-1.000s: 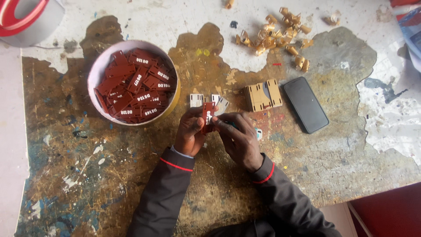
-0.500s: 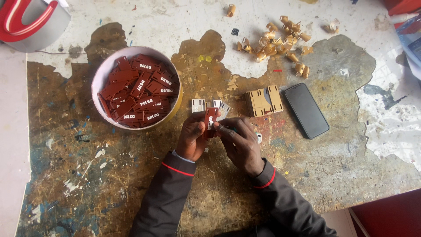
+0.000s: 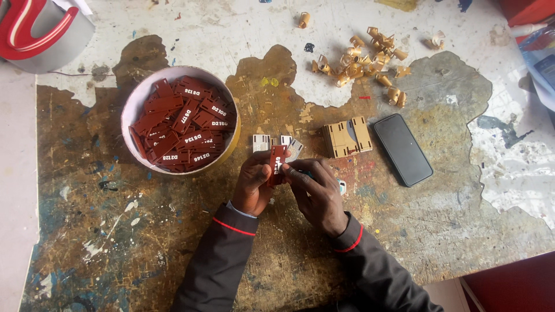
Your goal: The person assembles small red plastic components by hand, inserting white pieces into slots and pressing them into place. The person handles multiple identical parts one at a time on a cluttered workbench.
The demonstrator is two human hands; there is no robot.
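Note:
My left hand (image 3: pixel 252 186) and my right hand (image 3: pixel 315 193) meet over the middle of a paint-stained worktable (image 3: pixel 115 242). Between the fingers of both hands stands a small dark red tag (image 3: pixel 276 164) with white marking, held upright. My right fingertips press against its right side. A round white bowl (image 3: pixel 134 104) full of several like red tags (image 3: pixel 184 124) sits up and to the left of my hands. Small white pieces (image 3: pixel 261 143) lie just beyond my fingertips.
A small wooden block jig (image 3: pixel 346 137) and a black phone (image 3: pixel 403 149) lie right of my hands. A heap of brass-coloured fittings (image 3: pixel 361 58) is at the back. A grey tape roll with a red handle (image 3: pixel 34 29) occupies the far left corner.
The hands stay together on the red tag, with only small finger shifts. The view has slid slightly, so everything on the table sits a little lower in the frame.

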